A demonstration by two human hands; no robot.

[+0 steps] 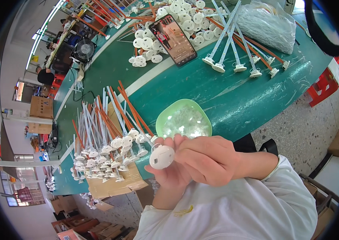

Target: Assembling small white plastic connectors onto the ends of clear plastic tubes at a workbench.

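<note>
Both hands, left (169,172) and right (209,158), grasp 1 white disc (161,157) before 1 green bowl (165,118).

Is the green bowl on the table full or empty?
Partly full. The green bowl holds a heap of small clear pieces across its bottom, with the green rim bare above them.

- We hold a white round cap (162,157) in our left hand (173,170), our right hand (209,160) closed over its fingers.
- Just beyond our hands sits a green bowl (165,116) of small clear parts on the green table (233,96).
- Left of the bowl lies a pile of white and orange rods (101,132); far beyond it, a phone (173,40).
</note>
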